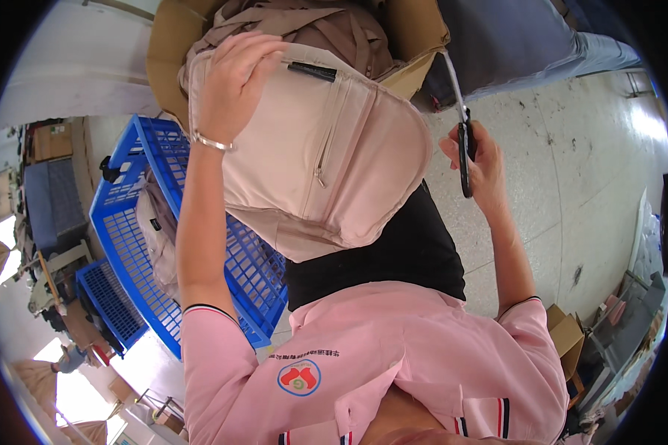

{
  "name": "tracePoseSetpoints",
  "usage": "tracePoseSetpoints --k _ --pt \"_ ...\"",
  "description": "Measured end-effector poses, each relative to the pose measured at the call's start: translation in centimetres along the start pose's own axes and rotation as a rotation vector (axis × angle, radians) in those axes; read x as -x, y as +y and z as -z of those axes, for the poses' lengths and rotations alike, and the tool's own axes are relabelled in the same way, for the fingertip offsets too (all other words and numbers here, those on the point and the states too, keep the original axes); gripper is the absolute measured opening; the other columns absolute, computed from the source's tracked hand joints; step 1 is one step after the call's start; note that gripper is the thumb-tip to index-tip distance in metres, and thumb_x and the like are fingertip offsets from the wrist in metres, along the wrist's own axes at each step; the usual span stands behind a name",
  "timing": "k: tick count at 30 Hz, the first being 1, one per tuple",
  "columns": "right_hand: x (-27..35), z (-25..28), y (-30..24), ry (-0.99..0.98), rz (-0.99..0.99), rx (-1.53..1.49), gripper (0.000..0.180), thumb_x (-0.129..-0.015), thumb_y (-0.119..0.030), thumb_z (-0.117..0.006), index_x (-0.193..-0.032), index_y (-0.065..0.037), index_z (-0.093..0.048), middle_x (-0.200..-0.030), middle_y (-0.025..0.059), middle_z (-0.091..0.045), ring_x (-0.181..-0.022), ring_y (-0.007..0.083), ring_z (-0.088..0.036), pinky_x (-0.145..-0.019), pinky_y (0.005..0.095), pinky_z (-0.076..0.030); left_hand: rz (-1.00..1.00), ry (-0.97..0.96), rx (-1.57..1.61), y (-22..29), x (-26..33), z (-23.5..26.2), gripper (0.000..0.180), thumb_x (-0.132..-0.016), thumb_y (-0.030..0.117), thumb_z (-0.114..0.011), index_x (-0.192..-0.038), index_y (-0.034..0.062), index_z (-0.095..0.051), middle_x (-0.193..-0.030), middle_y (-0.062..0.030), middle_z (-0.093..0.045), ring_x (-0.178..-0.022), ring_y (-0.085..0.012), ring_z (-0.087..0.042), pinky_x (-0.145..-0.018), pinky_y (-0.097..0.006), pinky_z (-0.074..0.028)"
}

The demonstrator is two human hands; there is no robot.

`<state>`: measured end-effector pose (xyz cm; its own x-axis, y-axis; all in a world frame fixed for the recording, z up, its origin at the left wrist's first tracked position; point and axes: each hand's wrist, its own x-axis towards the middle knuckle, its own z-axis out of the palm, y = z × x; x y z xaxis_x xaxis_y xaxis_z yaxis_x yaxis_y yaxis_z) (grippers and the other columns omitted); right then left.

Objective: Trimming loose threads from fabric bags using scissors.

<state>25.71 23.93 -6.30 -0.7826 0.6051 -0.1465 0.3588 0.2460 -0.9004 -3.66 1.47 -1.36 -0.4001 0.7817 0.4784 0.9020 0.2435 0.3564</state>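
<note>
A pale pinkish-beige backpack (274, 141) lies against my lap and the front of a cardboard box. On its cream-coloured panel are a zip with a metal pull and a small black label near the top edge. My left hand (237, 78) is closed on the bag's upper left part, fingers together over its top edge; the thumb side is partly hidden. To the right of the bag, my right hand (480, 165) grips black-handled scissors (465, 137). Their long silver blades point up and away, with the tip near the box corner and apart from the bag.
The open cardboard box (416, 70) holds dusky brown-pink bags (334, 33). A blue plastic crate (115, 222) stands at my left with another beige bag (156, 226) in it. Blue-grey sheeting (512, 48) covers something at the far right. Pale concrete floor (549, 193) stretches along the right.
</note>
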Motion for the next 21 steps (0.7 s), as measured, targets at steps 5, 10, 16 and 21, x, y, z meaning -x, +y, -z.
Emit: tracePoseSetpoints --k 5,10,16,21 --pt "-2.3 1.2 -2.1 -0.052 0.292 0.314 0.039 -0.084 -0.029 -0.076 -0.098 0.000 -0.054 -0.075 0.0062 -0.050 -0.064 0.0160 -0.048 -0.059 0.0283 -0.039 0.069 -0.352 0.121 -1.6 -2.1 0.2 0.016 -0.090 0.013 -0.063 -0.098 0.0013 -0.070 -0.095 -0.0098 -0.067 -0.091 -0.0225 -0.062 -0.089 -0.034 -0.047" --pt "-4.2 2.4 -2.4 -0.289 0.364 0.532 0.061 -0.078 -0.055 -0.076 -0.095 0.001 -0.057 -0.088 0.0124 -0.053 -0.074 0.0304 -0.057 -0.064 0.0398 -0.046 0.284 -0.397 0.465 -0.9 -1.8 0.6 0.014 -0.089 0.010 -0.063 -0.096 -0.0009 -0.069 -0.086 -0.0084 -0.064 -0.081 -0.0197 -0.060 -0.075 -0.031 -0.050" --pt "-6.3 2.5 -2.8 -0.403 0.525 0.668 0.070 -0.076 -0.066 -0.070 -0.096 0.001 -0.059 -0.091 0.0143 -0.056 -0.078 0.0338 -0.059 -0.069 0.0420 -0.047 0.096 -0.331 0.304 -1.4 -1.2 0.9 0.008 -0.087 0.009 -0.066 -0.089 0.0020 -0.069 -0.082 -0.0010 -0.063 -0.080 -0.0163 -0.056 -0.087 -0.032 -0.041" --pt "-6.8 1.7 -5.1 -0.512 0.435 0.642 0.065 -0.077 -0.061 -0.072 -0.092 0.000 -0.058 -0.086 0.0152 -0.057 -0.079 0.0352 -0.059 -0.069 0.0424 -0.046 0.104 -0.306 0.429 -0.4 -0.9 0.8 0.005 -0.088 0.012 -0.066 -0.087 0.0069 -0.068 -0.080 0.0025 -0.063 -0.078 -0.0134 -0.055 -0.097 -0.034 -0.034"
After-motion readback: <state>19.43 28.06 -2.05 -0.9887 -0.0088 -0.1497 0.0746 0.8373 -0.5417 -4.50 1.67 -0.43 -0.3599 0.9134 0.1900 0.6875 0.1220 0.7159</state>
